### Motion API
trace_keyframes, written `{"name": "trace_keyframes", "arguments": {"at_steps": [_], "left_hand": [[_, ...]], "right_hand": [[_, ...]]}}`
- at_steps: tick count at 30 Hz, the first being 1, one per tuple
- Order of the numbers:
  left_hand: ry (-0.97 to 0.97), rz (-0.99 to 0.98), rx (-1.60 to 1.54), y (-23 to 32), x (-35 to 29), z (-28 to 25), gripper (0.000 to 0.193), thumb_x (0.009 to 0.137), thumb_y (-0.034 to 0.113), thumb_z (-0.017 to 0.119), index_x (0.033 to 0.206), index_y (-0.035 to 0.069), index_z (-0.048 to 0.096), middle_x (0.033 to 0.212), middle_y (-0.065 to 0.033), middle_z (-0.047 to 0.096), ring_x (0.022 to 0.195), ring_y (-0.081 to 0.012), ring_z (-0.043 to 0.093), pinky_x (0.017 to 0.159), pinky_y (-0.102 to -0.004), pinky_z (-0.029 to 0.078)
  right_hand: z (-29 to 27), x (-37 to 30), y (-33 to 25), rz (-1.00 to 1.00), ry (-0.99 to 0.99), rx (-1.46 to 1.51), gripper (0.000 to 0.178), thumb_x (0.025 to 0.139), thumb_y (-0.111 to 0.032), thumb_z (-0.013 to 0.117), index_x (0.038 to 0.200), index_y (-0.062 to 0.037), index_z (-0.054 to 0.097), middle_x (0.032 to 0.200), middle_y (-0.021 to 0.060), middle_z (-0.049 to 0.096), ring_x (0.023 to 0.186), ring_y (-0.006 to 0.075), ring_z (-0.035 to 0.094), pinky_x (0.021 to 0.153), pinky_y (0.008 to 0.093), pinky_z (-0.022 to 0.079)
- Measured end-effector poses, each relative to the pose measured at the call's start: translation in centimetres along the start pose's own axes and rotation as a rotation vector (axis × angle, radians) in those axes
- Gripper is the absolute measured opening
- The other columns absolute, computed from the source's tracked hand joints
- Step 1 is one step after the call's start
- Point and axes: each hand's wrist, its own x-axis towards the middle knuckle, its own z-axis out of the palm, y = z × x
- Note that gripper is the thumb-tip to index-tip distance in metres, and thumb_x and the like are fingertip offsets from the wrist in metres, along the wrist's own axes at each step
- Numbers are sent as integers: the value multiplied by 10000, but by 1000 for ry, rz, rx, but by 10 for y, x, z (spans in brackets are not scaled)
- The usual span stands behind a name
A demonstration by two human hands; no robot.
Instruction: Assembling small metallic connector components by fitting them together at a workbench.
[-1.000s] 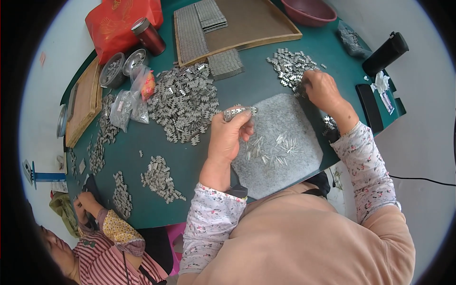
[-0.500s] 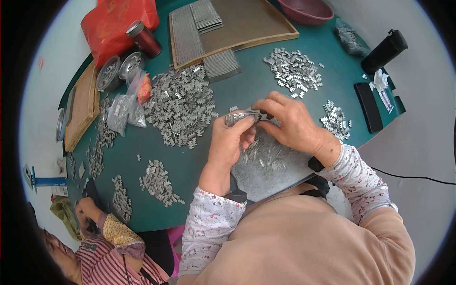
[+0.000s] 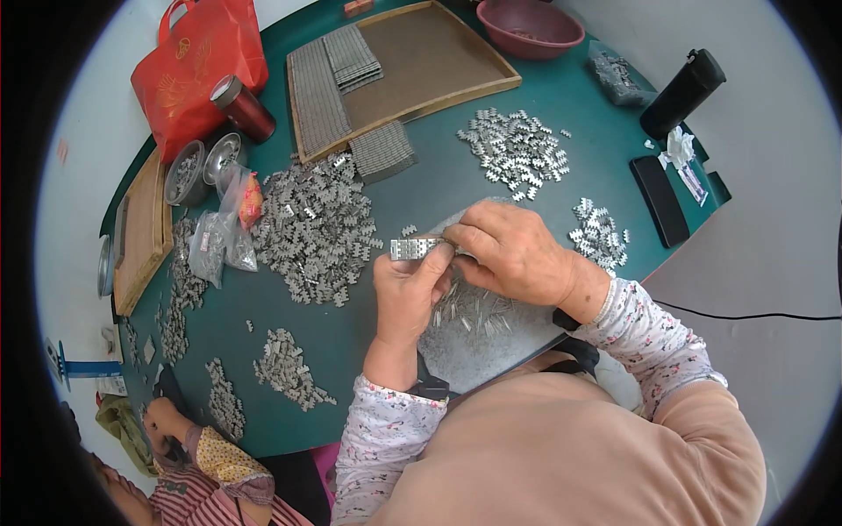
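Observation:
A short strip of joined silvery metal links is held up over the work surface, its flat face toward me. My left hand grips it between thumb and fingers, its left end sticking out. My right hand is closed at the strip's right end, fingertips pinched against it; whether a small part is also between them is hidden. Below the hands, many thin metal pins lie scattered on a grey pad. One loose toothed link lies just beyond the strip.
Heaps of toothed links lie left, far and right. A wooden tray holds finished-looking link sheets. Around the edges are a red bag, a tumbler, a black bottle and a phone. A co-worker's hand is lower left.
The strip has turned so its flat face shows more and its left end sticks out further. My right hand stays pinched at its right end. The whole view has shifted slightly.

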Motion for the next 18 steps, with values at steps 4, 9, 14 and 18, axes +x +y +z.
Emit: {"name": "trace_keyframes", "arguments": {"at_steps": [4,9,14,18], "left_hand": [[-33,-155,-201,1,3,-5,84,849,77,674,872,-2,658,627,-28,581,460,-67,483,404,-191,343],[-61,-179,-237,2,1,-10,96,831,79,681,873,-3,656,618,-40,586,454,-82,498,387,-188,342],[76,-81,-203,4,5,-10,152,853,88,668,930,-39,633,632,-64,557,487,-129,481,395,-218,310],[55,-2,-221,8,6,-13,180,849,75,682,966,-53,636,648,-61,565,521,-139,500,407,-220,316]], "right_hand": [[-14,7,4,219,-205,281,204,739,-144,703,884,-20,633,848,133,599,777,311,627,679,410,515],[-10,21,71,350,-274,-90,150,790,-164,667,840,-23,659,872,161,653,831,330,647,734,437,517],[14,20,109,349,-360,-445,98,806,-97,607,844,-24,662,896,163,665,835,337,659,748,416,529],[23,20,109,386,-273,-424,125,765,-105,677,829,-17,616,868,159,638,838,344,635,749,433,507]]}}
